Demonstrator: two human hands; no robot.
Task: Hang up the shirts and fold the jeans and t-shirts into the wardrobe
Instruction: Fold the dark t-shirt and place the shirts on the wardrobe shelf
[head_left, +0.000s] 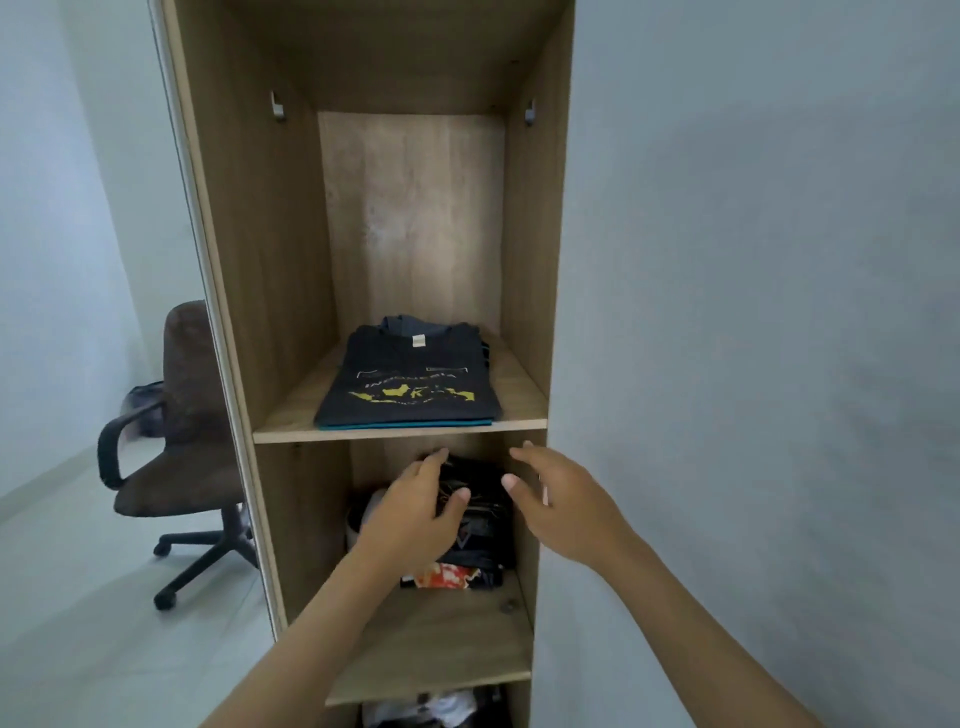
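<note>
Overhead, wardrobe (270, 260), tall open bay: two rail brackets, bare room above one folded black t-shirt (410, 382) lying on the upper shelf (400, 432), teal garment under it. Middle shelf: folded dark stack (475, 525) set toward the back, bare board in front. Left hand (415, 512): fingers relaxed, resting flat on the stack. Right hand (558, 499): spread, hovering just right of it, apart from the side wall. Office chair (171, 441) stands left.
</note>
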